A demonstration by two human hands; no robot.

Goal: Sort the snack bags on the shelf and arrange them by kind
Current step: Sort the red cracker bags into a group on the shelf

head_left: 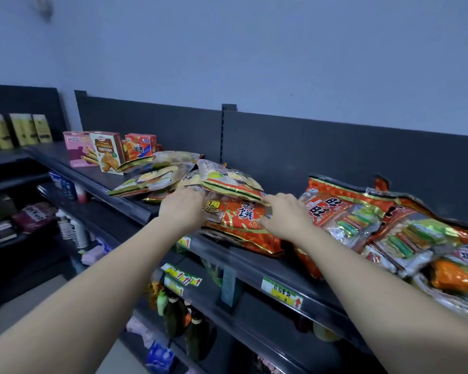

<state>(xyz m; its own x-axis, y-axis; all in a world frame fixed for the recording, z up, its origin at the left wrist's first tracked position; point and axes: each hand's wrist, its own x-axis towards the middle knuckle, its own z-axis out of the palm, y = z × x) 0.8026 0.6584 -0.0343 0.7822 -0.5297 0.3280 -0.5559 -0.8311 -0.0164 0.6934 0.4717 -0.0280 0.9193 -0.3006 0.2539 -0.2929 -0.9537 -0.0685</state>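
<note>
A long dark shelf (254, 261) runs across the view, with snack bags lying flat along its top. To the right sits a heap of red and orange bags (362, 220), overlapping one another. Left of centre is a looser cluster of pale bags (152, 179) with gold edges. Between the two groups lies a single red bag (243, 225), its front end at the shelf's lip and a pale bag (227, 179) resting over its back end. Three boxes (107, 151) stand at the far left. The left hand (183, 206) grips the red bag's left side with curled fingers; the right hand (285, 215) pinches its right side.
</note>
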